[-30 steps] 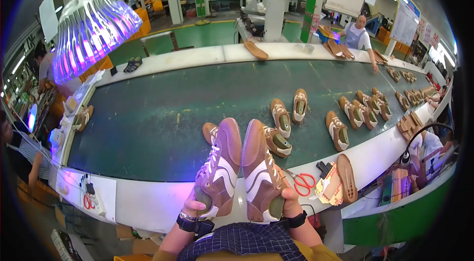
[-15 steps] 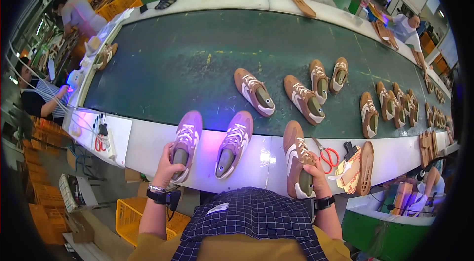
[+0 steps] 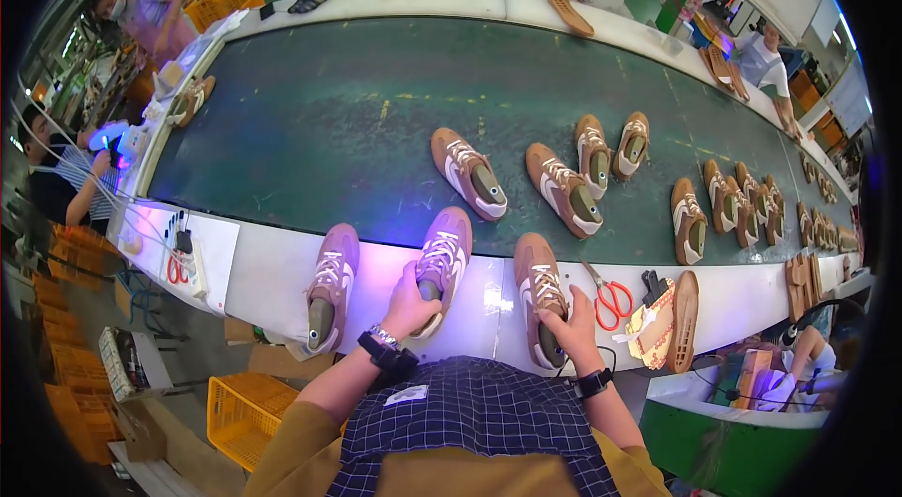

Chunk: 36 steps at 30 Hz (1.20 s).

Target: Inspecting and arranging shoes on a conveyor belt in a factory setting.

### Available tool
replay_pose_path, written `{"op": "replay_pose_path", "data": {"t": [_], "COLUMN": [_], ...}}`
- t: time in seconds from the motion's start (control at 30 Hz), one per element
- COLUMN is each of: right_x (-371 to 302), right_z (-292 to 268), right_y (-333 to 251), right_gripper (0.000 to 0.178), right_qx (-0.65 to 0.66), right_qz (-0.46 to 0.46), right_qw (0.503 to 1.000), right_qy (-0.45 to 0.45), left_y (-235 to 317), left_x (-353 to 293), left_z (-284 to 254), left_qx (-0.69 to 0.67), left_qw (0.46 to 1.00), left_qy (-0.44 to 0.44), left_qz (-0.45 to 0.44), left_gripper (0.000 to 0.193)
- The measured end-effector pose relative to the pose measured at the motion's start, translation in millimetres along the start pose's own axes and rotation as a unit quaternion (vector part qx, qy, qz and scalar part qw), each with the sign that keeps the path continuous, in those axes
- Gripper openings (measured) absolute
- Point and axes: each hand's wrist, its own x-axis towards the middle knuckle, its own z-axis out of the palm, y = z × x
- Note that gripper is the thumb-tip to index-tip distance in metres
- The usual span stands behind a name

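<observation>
While your left hand grips the middle shoe and your right hand grips the right shoe, both around the heel, probably to leave the toes free, these two stand on the near ledge, right of the untouched left shoe.

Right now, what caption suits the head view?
Left hand on one brown shoe, right hand on another, near red-handled scissors.

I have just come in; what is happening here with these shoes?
A person is at a white ledge. The left grip holds the middle brown shoe near its heel; the right grip touches the right-hand shoe. The leftmost shoe is untouched. More shoes sit on the green surface beyond.
</observation>
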Motion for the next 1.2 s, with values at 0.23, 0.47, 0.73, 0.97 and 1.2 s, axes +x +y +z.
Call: {"op": "replay_pose_path", "data": {"t": [0.23, 0.47, 0.73, 0.97, 1.2], "right_x": [10.8, 35.0, 5.7, 7.1, -9.7], "right_z": [19.2, 9.3, -25.1, -5.9, -17.4], "right_y": [-58.3, -52.9, -10.1, 40.0, 19.4], "right_gripper": [0.092, 0.074, 0.068, 0.063, 0.062], "right_qx": [0.338, 0.621, 0.667, 0.800, 0.674], "right_qz": [-0.054, -0.021, 0.045, 0.018, 0.082], "right_qw": [0.937, 0.760, 0.718, 0.541, 0.723], "right_qy": [-0.070, -0.189, -0.195, -0.258, -0.127], "left_y": [48.1, 145.6, 149.3, 127.8, 75.9], "left_x": [5.3, -8.6, -18.4, 25.2, 169.8], "left_z": [30.6, -28.7, -19.6, 5.7, 48.2], "left_qx": [-0.223, -0.047, -0.193, -0.242, -0.201], "left_qw": [0.971, 0.898, 0.839, 0.856, 0.976], "left_qy": [0.029, -0.158, -0.380, -0.417, 0.004], "left_qz": [0.080, 0.409, 0.340, 0.185, -0.087], "left_gripper": [0.079, 0.074, 0.056, 0.043, 0.075]}}
